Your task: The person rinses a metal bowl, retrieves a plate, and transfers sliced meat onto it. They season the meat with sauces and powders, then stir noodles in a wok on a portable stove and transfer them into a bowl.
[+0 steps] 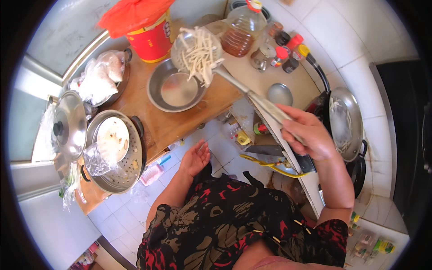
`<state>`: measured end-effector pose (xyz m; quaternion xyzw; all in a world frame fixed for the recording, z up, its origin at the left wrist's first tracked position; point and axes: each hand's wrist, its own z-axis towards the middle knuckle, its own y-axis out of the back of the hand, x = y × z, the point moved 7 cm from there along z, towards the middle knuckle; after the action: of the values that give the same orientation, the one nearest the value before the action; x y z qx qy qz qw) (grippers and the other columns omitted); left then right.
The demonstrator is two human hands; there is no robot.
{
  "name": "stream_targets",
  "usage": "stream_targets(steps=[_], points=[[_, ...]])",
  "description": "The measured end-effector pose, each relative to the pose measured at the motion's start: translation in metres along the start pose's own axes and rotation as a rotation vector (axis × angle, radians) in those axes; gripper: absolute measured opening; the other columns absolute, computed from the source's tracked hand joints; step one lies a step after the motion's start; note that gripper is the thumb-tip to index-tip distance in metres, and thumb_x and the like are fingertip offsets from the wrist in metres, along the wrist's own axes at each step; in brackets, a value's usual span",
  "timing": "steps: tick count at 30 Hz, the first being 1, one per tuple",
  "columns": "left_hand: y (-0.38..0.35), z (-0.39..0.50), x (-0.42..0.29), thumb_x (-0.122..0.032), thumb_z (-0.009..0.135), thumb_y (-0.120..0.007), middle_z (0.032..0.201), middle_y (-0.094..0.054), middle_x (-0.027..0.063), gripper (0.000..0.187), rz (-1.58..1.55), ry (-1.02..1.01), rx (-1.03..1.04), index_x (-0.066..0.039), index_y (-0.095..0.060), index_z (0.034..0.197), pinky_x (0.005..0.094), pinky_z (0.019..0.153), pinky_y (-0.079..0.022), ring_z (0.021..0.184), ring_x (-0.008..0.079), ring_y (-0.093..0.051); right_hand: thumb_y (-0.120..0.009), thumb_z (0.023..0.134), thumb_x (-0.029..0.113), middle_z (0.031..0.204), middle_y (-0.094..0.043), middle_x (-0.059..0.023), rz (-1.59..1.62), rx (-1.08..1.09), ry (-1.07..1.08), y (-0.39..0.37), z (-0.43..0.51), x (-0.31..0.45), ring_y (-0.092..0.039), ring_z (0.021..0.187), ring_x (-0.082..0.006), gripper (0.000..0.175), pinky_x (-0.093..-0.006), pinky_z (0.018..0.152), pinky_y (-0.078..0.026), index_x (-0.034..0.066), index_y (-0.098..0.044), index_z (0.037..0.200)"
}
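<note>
My right hand grips the metal handle of a long-handled skimmer. On the skimmer's bowl lies a heap of pale thin food strips, a few hanging over the rim. Partly beneath it, a steel basin stands on the wooden table and holds cloudy liquid. To the right, a wok contains more pale strips in liquid, with what looks like steam over them. My left hand hangs in front of my body, palm up, fingers loosely curled and holding nothing.
On the wooden table are a perforated steamer pot with a white bowl, a glass lid, bagged food and a red bucket. An oil jug and several seasoning jars line the counter. A yellow hose runs below.
</note>
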<state>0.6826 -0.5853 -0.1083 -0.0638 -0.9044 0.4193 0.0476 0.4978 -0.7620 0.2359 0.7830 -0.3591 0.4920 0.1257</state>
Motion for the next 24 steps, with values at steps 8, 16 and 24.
stream_targets(steps=[8, 16, 24], points=[[0.032, -0.026, -0.022, -0.019, 0.097, -0.052, 0.113, -0.063, 0.0064, 0.03, -0.067, -0.091, -0.058, -0.011, -0.057, 0.126, 0.0349, 0.086, -0.053, 0.1, 0.0194, -0.062, -0.061, 0.082, 0.009, 0.076, -0.055, -0.0109, -1.561, -0.323, 0.532, -0.05, 0.098, -0.041, -0.056, 0.061, -0.0275, 0.062, -0.0378, 0.058, -0.051, 0.0142, -0.046, 0.142], [0.021, -0.017, -0.029, -0.019, 0.096, -0.053, 0.111, -0.064, 0.0068, 0.03, -0.037, -0.09, -0.03, -0.01, -0.057, 0.125, 0.0347, 0.085, -0.053, 0.098, 0.0197, -0.062, -0.062, 0.076, 0.011, 0.075, -0.045, -0.0032, -1.978, -0.432, 1.026, -0.084, 0.07, 0.012, -0.052, 0.062, -0.0178, 0.05, -0.0294, 0.051, -0.045, 0.0201, -0.061, 0.125], [0.013, -0.004, -0.016, -0.02, 0.096, -0.054, 0.111, -0.064, 0.0066, 0.032, -0.02, -0.031, -0.023, -0.011, -0.057, 0.126, 0.0343, 0.084, -0.054, 0.097, 0.0194, -0.062, -0.065, 0.075, 0.009, 0.074, -0.044, -0.0033, -1.834, -0.492, 1.017, -0.055, 0.066, 0.025, -0.051, 0.062, -0.0181, 0.051, -0.0296, 0.052, -0.044, 0.0197, -0.063, 0.125]])
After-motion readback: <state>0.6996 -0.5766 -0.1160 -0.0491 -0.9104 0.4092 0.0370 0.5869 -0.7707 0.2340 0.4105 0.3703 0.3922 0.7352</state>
